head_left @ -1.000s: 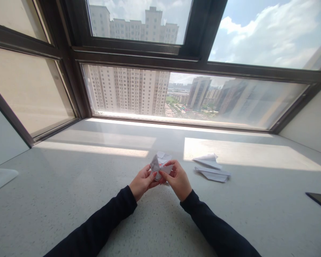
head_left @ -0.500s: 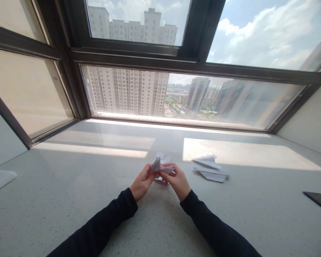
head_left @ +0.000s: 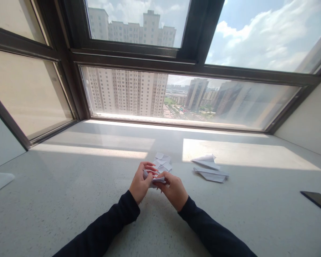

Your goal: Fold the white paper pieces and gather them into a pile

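Between my two hands is a piece of folded white paper (head_left: 158, 180), held just above the pale speckled sill. My left hand (head_left: 141, 181) grips its left side, thumb toward me and the other fingers curled over the far side. On the right, my right hand (head_left: 174, 189) pinches the folded layers between thumb and fingers. Part of the paper is hidden by the fingers, so its full shape cannot be made out. Right behind my hands lies a white folded paper piece (head_left: 162, 161) with several square flaps.
Two folded paper shapes lie to the right: a paper plane (head_left: 206, 160) and a flat boat-like fold (head_left: 212, 175). A dark flat device (head_left: 317, 200) rests at the far right. At the left edge lies a white object (head_left: 0, 181). Windows (head_left: 192, 98) bound the sill (head_left: 77, 200).
The folded paper has come down and toward me, and its upright point no longer shows. More of the flapped paper behind my hands is uncovered. My left fingers have spread somewhat over the far side.
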Tool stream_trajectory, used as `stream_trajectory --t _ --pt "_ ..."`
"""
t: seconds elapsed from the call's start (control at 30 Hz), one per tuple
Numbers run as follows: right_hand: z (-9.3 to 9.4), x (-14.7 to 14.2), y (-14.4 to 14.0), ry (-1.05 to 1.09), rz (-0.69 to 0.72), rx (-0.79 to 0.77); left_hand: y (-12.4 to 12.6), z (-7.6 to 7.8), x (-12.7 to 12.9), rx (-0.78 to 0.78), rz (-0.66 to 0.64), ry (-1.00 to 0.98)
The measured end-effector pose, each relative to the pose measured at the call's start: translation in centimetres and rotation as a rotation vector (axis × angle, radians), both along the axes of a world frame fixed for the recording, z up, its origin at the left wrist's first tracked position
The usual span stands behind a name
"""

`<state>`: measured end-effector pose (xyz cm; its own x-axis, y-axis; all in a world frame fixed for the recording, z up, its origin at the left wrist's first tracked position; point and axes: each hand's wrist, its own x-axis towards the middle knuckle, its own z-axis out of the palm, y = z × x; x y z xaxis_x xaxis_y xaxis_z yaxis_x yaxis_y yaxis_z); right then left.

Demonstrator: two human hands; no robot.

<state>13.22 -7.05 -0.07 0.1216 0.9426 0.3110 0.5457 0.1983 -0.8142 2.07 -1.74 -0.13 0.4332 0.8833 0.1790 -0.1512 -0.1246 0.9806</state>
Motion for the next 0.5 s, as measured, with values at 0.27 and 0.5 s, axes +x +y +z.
stream_trajectory --t 0.27,0.5 --pt "0.8 5.3 -2.1 0.309 0.295 -0.548 0.4 0.5 -0.3 -0.116 -0.086 -0.087" --pt "2.5 16.8 -7.5 0.086 0.044 -0.762 0.7 0.1 0.1 -0.165 -0.106 -0.090"
